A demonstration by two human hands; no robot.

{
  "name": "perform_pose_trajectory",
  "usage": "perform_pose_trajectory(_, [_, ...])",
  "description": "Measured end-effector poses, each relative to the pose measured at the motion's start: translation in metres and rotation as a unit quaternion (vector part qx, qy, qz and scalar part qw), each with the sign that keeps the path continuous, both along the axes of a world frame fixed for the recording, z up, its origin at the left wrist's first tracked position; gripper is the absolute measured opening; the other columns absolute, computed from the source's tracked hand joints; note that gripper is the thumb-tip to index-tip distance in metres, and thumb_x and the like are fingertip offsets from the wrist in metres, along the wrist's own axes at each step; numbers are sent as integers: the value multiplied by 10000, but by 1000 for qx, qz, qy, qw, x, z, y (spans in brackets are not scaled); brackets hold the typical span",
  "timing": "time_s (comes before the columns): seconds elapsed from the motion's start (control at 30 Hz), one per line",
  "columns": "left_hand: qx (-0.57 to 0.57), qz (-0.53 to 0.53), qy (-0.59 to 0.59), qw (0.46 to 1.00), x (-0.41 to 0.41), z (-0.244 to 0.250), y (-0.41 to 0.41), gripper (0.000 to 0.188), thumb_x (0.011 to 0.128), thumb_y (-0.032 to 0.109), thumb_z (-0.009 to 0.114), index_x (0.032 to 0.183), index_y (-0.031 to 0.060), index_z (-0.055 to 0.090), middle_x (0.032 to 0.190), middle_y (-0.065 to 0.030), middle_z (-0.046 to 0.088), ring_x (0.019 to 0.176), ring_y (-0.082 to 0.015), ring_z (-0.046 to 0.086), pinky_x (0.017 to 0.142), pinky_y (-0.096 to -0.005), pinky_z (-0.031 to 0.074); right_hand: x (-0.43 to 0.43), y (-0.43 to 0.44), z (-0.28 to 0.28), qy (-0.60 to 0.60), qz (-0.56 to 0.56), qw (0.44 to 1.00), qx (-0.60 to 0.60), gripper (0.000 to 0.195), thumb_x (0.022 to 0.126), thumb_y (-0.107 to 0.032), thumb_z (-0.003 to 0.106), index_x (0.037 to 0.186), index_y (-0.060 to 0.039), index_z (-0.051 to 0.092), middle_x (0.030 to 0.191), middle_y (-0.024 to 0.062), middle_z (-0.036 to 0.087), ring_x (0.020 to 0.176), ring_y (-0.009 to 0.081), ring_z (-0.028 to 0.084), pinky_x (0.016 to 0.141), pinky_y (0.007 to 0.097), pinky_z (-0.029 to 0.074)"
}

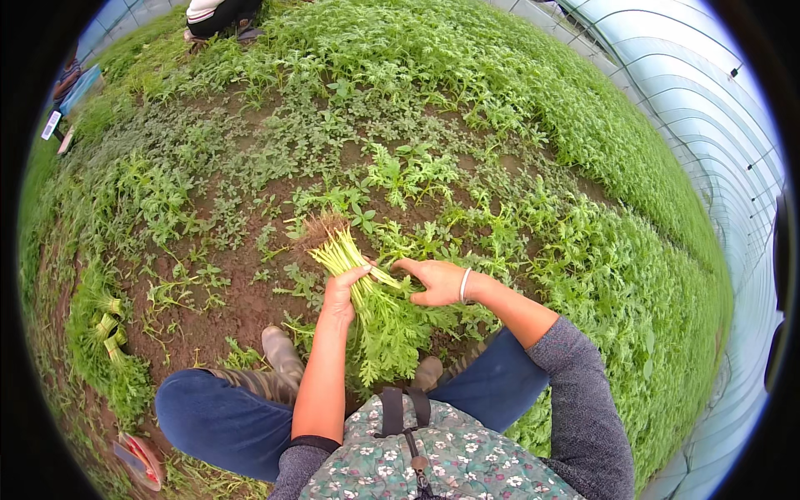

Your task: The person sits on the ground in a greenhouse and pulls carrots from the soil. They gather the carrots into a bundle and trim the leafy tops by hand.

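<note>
A bunch of leafy greens (359, 281), probably crown daisy, is gripped in my left hand (339, 297) around its pale stems. Its brown, hairy roots (320, 230) point away from me, and the feathery leaves (389, 344) hang back toward my body. Just right of the stems is my right hand (435, 281), its index finger stretched toward the bunch and its thumb apart among the leaves. Whether those fingertips touch a stem is hard to tell. A white band circles the right wrist.
Several tied bunches (109, 334) lie on the soil at left. Below them sits a round container (142, 461) with red contents. Dense greens (631, 312) grow at right, beside the plastic greenhouse wall (731, 156). Another person (219, 17) crouches at the top; part of another shows far left.
</note>
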State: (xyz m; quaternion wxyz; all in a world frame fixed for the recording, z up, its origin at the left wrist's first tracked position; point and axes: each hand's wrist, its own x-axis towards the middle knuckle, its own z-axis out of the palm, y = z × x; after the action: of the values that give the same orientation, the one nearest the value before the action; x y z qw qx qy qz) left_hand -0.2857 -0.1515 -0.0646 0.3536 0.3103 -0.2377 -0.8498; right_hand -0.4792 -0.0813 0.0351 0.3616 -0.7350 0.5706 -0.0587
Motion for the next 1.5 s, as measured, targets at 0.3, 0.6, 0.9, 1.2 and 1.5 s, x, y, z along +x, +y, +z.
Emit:
perform_pose_trajectory(0.3, [-119, -21, -54, 991, -5, 22, 7, 277, 701, 37, 733, 963, 39, 644, 907, -52, 677, 866, -162, 629, 815, -308, 478, 1, -13, -25, -190, -138, 956, 178, 316, 907, -273, 611, 1069, -2, 607, 756, -6, 573, 639, 92, 495, 589, 276, 441])
perform_pose_trajectory(0.6, [-144, -26, -46, 988, -7, 39, 9, 255, 707, 24, 724, 946, 38, 634, 864, -55, 676, 826, -172, 644, 786, -306, 494, 8, -5, -3, -266, -257, 904, 214, 388, 896, -350, 633, 1053, 1, 579, 871, 45, 612, 603, 127, 607, 708, 279, 460])
perform_pose_trajectory(0.9, [-128, 38, -22, 991, 6, 40, -3, 253, 714, -4, 711, 951, 22, 626, 885, -82, 677, 865, -190, 648, 805, -320, 496, -21, -6, 7, -261, -79, 895, 352, 392, 862, -249, 684, 1062, 54, 536, 761, 106, 652, 611, 145, 613, 643, 302, 489])
perform_pose_trajectory(1.2, [-97, 36, -12, 995, -5, 30, 6, 259, 728, -14, 702, 968, 37, 619, 904, -59, 658, 874, -186, 641, 816, -318, 489, 28, 2, 2, -352, -350, 828, 260, 301, 969, -293, 470, 920, -16, 576, 634, 26, 516, 448, 112, 447, 403, 272, 392])
perform_pose_trajectory(1.5, [27, 24, 73, 997, -2, 6, 2, 332, 782, 44, 669, 1104, 14, 592, 1031, -116, 657, 870, -194, 632, 801, -329, 512, 32, 1, 8, -185, -326, 926, -46, 243, 921, -190, 524, 794, 4, 598, 596, 103, 585, 503, 185, 534, 487, 344, 421])
